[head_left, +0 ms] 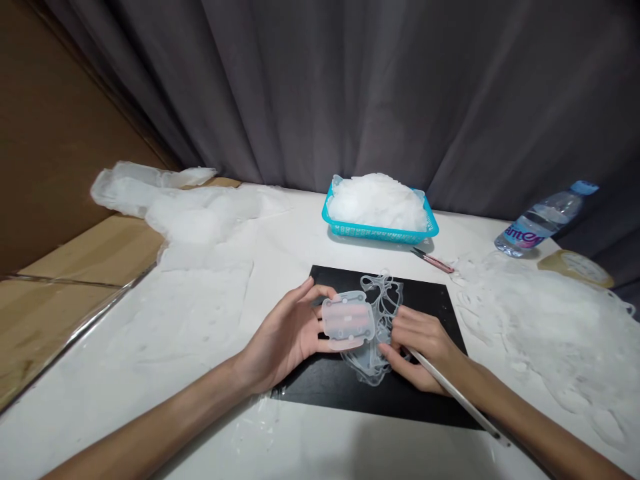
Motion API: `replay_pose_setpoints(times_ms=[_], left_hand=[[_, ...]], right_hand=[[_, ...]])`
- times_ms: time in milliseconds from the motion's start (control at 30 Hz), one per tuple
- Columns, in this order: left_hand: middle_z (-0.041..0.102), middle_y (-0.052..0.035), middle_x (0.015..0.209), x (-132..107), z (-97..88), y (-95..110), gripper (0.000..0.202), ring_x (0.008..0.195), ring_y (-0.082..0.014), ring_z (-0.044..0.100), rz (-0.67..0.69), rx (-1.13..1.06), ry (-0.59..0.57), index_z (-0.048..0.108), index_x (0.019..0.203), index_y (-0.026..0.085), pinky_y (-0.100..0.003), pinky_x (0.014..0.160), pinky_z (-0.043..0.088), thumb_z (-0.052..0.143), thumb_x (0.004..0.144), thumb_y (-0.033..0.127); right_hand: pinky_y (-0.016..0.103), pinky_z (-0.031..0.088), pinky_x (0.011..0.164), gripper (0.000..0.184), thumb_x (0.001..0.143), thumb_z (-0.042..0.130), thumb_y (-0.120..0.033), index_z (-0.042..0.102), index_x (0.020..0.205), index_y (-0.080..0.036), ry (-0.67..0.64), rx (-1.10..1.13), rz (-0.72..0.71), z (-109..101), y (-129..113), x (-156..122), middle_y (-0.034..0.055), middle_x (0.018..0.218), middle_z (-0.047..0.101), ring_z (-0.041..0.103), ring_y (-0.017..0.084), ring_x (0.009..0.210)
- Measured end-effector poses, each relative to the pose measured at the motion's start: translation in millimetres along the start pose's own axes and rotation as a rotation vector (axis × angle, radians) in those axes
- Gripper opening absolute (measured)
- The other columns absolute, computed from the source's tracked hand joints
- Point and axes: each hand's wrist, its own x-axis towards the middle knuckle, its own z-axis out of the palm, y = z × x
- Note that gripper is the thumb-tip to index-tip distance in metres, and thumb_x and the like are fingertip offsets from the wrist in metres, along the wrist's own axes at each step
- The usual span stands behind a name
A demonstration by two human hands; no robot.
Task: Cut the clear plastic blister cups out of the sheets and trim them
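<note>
My left hand (293, 323), palm turned up, holds a translucent rounded plate (349, 321) of soft-looking, silicone-like material, with small holes and raised marks. Its fingers show through from behind. Beside it, stringy clear offcuts (383, 293) hang in loops above a black mat (320, 383). My right hand (420, 347) is closed round a long, thin whitish tool (463, 400) whose back end points toward me at the lower right. The tool's working tip is hidden by the fingers, which also touch the offcuts.
A turquoise basket (380, 235) heaped with translucent pieces stands behind the mat. Near it lies a pink-handled cutter (434, 261). Clear scraps (565, 333) spread at right, by a water bottle (545, 220) and a tape roll (580, 267). Stacked clear sheets (200, 220) lie left, beside cardboard (95, 253).
</note>
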Motion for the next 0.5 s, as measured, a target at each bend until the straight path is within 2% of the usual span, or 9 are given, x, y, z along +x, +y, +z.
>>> replay_pose_setpoints(times_ms=[167,267,367,433,500], left_hand=[[0.073,-0.0188,0.112,-0.6,0.3,0.8,0.037,0.128,-0.0389,0.063,0.017,-0.093,-0.034,0.067,0.093,0.014,-0.063,0.111,0.047,0.054,0.103,0.047],[0.072,-0.0183,0.113,-0.2,0.4,0.3,0.035,0.128,-0.0386,0.063,0.021,-0.145,-0.029,0.066,0.088,0.013,-0.062,0.112,0.046,0.055,0.102,0.043],[0.072,-0.0151,0.106,-0.1,0.2,-0.5,0.035,0.124,-0.0367,0.066,0.036,-0.170,-0.015,0.064,0.081,0.014,-0.062,0.113,0.045,0.056,0.102,0.041],[0.072,-0.0152,0.105,-0.3,0.1,-0.9,0.035,0.124,-0.0364,0.065,0.042,-0.170,-0.005,0.063,0.079,0.015,-0.064,0.113,0.045,0.056,0.103,0.040],[0.072,-0.0176,0.109,-0.7,-0.1,-1.4,0.036,0.127,-0.0374,0.064,0.044,-0.164,0.011,0.063,0.079,0.014,-0.064,0.113,0.045,0.055,0.103,0.040]], right_hand=[[0.031,0.029,0.061,0.033,0.091,0.061,-0.005,0.039,0.073,-0.023,0.081,-0.059,-0.051,0.5,-3.7,2.4,-0.0020,0.067,0.040,0.033,0.015,0.066],[0.032,0.026,0.061,0.036,0.089,0.060,-0.003,0.036,0.073,-0.023,0.230,-0.062,-0.048,-1.4,-8.6,1.4,-0.0029,0.066,0.033,0.030,0.015,0.065],[0.033,0.024,0.062,0.032,0.089,0.059,-0.001,0.040,0.075,-0.022,0.394,-0.112,-0.018,-1.4,-13.7,-0.3,-0.0032,0.066,0.033,0.029,0.015,0.065],[0.033,0.024,0.061,0.030,0.090,0.059,0.000,0.043,0.076,-0.022,0.419,-0.144,-0.010,0.0,-15.5,-1.0,-0.0030,0.066,0.035,0.030,0.014,0.064],[0.032,0.025,0.057,0.030,0.092,0.059,-0.001,0.044,0.076,-0.022,0.389,-0.146,0.015,1.4,-15.9,-1.0,-0.0032,0.066,0.036,0.032,0.013,0.061]])
